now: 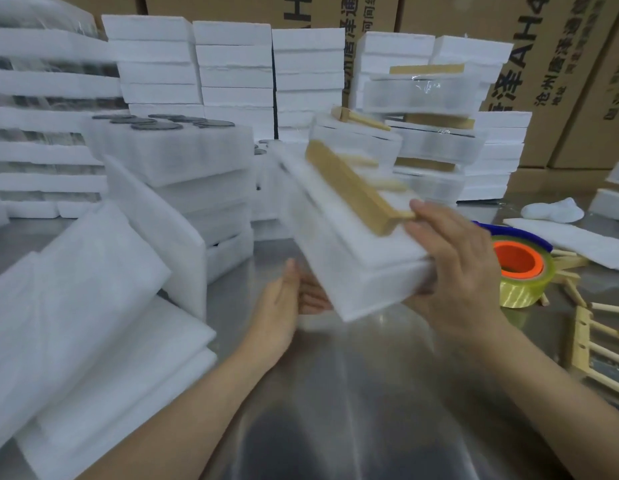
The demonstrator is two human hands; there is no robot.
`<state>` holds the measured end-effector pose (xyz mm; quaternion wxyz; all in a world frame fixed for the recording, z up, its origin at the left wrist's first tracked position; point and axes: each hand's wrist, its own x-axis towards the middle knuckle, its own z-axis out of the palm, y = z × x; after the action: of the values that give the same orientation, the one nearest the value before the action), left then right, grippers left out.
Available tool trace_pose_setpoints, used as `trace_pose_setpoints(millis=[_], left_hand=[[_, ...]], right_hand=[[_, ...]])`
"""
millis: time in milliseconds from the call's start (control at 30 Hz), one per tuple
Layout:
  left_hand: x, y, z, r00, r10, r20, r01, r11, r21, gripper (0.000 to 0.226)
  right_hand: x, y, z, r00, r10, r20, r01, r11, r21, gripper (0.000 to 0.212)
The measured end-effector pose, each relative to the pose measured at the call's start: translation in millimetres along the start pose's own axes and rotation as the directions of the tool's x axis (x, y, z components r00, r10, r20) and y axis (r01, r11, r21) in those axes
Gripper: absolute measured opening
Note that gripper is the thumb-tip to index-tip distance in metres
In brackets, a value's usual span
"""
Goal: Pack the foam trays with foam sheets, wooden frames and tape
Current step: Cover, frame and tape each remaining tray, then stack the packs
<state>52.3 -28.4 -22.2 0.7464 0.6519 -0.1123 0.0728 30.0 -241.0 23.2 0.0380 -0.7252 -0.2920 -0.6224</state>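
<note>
Head view: the right hand (453, 258) grips the near end of a foam tray (363, 271), thumb on the wooden frame (349, 188) lying on top; the left hand (283, 299), fingers straight, props its lower corner. The tray hangs tilted above the bench (335, 410). Motion blur hides whether it is taped. Wrapped packs (432, 91) stack beyond the right hand, so much seems done; uncovered trays (169, 147) beyond the left hand remain. The tape roll (522, 275) and loose frames (592, 341) lie right of the right hand, foam sheets (93, 306) left of the left. Cardboard boxes (560, 81) wall the back.
</note>
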Motion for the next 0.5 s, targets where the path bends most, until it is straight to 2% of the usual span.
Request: trace_pose_setpoints(millis=[100, 167, 200, 267, 367, 433, 500], left_hand=[[1, -13, 7, 0.999, 0.046, 0.024, -0.048, 0.994, 0.099, 0.06], [3, -19, 5, 0.996, 0.085, 0.028, -0.088, 0.99, 0.113, 0.066], [3, -21, 4, 0.994, 0.103, 0.032, -0.106, 0.985, 0.135, 0.065], [2, -19, 3, 0.992, 0.123, 0.04, -0.128, 0.98, 0.152, 0.06], [0, -13, 5, 0.994, 0.097, 0.041, -0.101, 0.991, 0.089, 0.058], [-3, -8, 6, 0.995, 0.068, 0.07, -0.071, 0.997, 0.041, 0.052], [-2, -9, 5, 0.995, 0.07, 0.073, -0.075, 0.995, 0.063, 0.052]], right_hand=[[34, 17, 16, 0.983, 0.101, -0.155, -0.111, 0.992, -0.059, 0.065], [70, 32, 33, 0.961, 0.212, -0.179, -0.226, 0.972, -0.06, 0.072], [90, 41, 42, 0.952, 0.271, -0.139, -0.282, 0.957, -0.068, 0.076], [128, 61, 65, 0.924, 0.38, 0.045, -0.373, 0.921, -0.115, 0.084], [165, 84, 103, 0.823, 0.452, 0.344, -0.369, 0.886, -0.282, 0.082], [175, 92, 122, 0.788, 0.456, 0.414, -0.322, 0.878, -0.354, 0.085], [185, 99, 133, 0.803, 0.434, 0.408, -0.279, 0.879, -0.386, 0.086]])
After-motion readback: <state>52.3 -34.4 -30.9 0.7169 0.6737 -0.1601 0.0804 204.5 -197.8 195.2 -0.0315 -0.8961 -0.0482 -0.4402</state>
